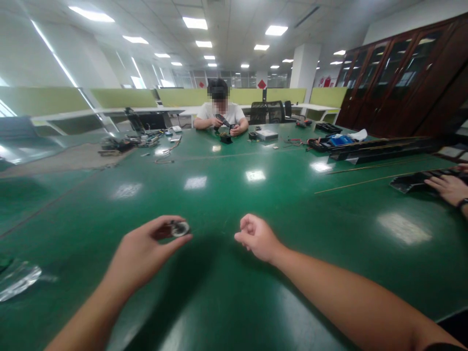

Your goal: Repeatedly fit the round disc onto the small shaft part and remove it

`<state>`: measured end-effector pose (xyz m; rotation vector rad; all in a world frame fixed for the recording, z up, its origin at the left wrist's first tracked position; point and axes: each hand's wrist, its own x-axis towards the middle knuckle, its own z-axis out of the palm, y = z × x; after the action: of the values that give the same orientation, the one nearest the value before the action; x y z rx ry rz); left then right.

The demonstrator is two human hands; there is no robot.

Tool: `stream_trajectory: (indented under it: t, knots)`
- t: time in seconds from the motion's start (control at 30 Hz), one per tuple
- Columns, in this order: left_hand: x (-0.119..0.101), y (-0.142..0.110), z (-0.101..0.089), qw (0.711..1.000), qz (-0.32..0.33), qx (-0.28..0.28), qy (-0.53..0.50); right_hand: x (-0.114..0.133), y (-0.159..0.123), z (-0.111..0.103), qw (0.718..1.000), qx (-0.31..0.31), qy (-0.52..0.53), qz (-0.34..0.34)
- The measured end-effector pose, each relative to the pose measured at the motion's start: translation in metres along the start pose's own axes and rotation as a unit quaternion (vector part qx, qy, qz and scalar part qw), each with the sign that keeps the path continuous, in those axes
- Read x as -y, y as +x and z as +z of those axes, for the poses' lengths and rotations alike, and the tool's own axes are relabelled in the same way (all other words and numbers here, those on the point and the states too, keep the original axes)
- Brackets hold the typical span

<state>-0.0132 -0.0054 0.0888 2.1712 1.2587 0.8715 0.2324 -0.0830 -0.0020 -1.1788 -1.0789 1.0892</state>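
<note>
My left hand (144,251) is raised over the green table (226,292) and pinches a small round silver and black part (179,228) between thumb and fingertips. To its right, my right hand (256,237) is curled into a loose fist above the table, a short way from the part. I cannot see anything inside the right fist.
A person sits at the far side (220,117) handling a dark object. Another person's hand (451,189) rests at the right edge by a black tray (413,182). Long black rails (383,148), thin rods, tools and cables lie far back. A clear plastic bag (18,280) lies at left.
</note>
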Motion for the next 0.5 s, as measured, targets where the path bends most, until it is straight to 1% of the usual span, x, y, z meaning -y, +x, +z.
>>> stream_trajectory:
  t: [0.03,0.07,0.13,0.17,0.2,0.23,0.3,0.4,0.5]
  knots:
    - [-0.006,0.007,0.021,0.999,0.014,0.028,-0.013,-0.002,0.001,0.0,1.0,-0.004,0.01,-0.002]
    - [-0.011,0.013,0.044,0.998,0.037,0.037,-0.037,-0.003,0.001,0.0,1.0,-0.011,0.019,-0.003]
    - [-0.019,0.021,0.084,0.993,0.085,0.029,-0.075,-0.004,0.002,0.001,0.999,-0.026,0.035,-0.002]
    - [-0.02,0.021,0.1,0.99,0.102,0.024,-0.093,-0.004,0.003,0.001,0.999,-0.032,0.039,0.0]
    - [-0.019,0.021,0.112,0.988,0.111,0.019,-0.109,-0.004,0.003,0.001,0.999,-0.035,0.039,0.001]
    - [-0.016,0.019,0.12,0.986,0.115,0.019,-0.122,-0.003,0.002,0.002,0.999,-0.033,0.036,0.002]
    - [-0.009,0.014,0.125,0.984,0.11,0.026,-0.14,-0.002,0.002,0.003,0.999,-0.02,0.026,-0.002]
    - [0.0,0.008,0.12,0.982,0.095,0.026,-0.161,-0.001,-0.001,0.005,1.0,-0.015,-0.008,-0.005]
    - [-0.001,0.004,0.115,0.979,0.082,0.0,-0.187,0.0,-0.002,0.006,0.999,-0.008,-0.032,-0.014]
